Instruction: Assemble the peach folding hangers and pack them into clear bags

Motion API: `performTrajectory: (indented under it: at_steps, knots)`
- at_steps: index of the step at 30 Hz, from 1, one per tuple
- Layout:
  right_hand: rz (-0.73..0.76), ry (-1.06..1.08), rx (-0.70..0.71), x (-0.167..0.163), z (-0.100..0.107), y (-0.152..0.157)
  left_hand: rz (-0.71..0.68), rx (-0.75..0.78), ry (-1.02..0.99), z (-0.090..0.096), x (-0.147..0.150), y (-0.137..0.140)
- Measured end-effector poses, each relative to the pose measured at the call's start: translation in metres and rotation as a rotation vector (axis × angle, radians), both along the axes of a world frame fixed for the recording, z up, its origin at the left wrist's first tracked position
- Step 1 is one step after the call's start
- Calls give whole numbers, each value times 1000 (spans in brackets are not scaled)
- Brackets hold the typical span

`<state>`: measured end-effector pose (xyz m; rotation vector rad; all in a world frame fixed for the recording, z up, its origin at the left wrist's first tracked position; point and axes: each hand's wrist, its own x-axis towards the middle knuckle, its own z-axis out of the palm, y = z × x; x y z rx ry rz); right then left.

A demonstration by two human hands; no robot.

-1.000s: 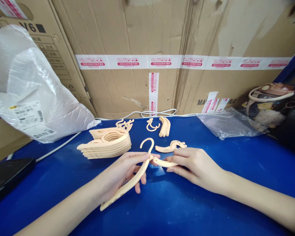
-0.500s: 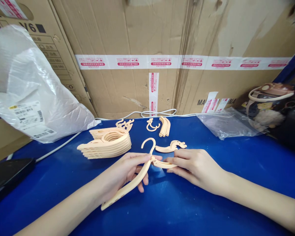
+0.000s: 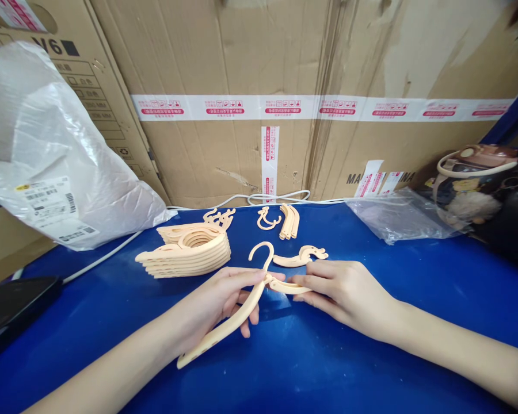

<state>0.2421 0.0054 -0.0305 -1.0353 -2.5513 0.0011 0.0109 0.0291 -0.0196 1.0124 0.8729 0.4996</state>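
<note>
Beige hanger arm (image 3: 286,287); right fingers (image 3: 316,282) hide one end.

Taped cardboard (image 3: 224,57) is backing a blue tabletop (image 3: 328,368), where a labelled mailing bag (image 3: 73,149) and stacked hanger pieces (image 3: 194,261) are suggesting a workshop or packing corner.

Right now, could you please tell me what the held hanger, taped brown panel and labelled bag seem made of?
Held hanger: likely moulded plastic, smooth with a soft sheen, evenly cream.
Taped brown panel: apparently cardboard, matt, with creases and scuffs.
Labelled bag: probably thin plastic film, whitish and shiny, judging by wrinkles and highlights.
</note>
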Motion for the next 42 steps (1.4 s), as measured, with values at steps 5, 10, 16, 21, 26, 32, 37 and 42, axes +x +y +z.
performTrajectory:
  at_steps: [5, 10, 16, 21, 26, 32, 37, 42]
  knots:
    - [-4, 5, 50, 0, 0, -2, -22, 28, -24, -1, -1, 0]
    - [37, 3, 76, 1, -3, -2, -35, 60, -10, 1, -3, -1]
    - [64, -37, 92, 0, -3, -2, -38, 82, 13, -2, -3, 2]
    - [52, -39, 51, -2, 1, -7, -31, 113, 17, -4, -3, 3]
    - [9, -66, 33, -4, 1, -13, -29, 121, 19, -3, -2, 1]
    - [-14, -78, 32, -6, 1, -18, -33, 140, 47, -5, -2, -1]
    - [-33, -106, 49, -7, 0, -20, -37, 164, 61, -11, -2, -1]
    - [-51, -128, 31, -7, -1, -21, -33, 176, 138, -7, 2, -1]
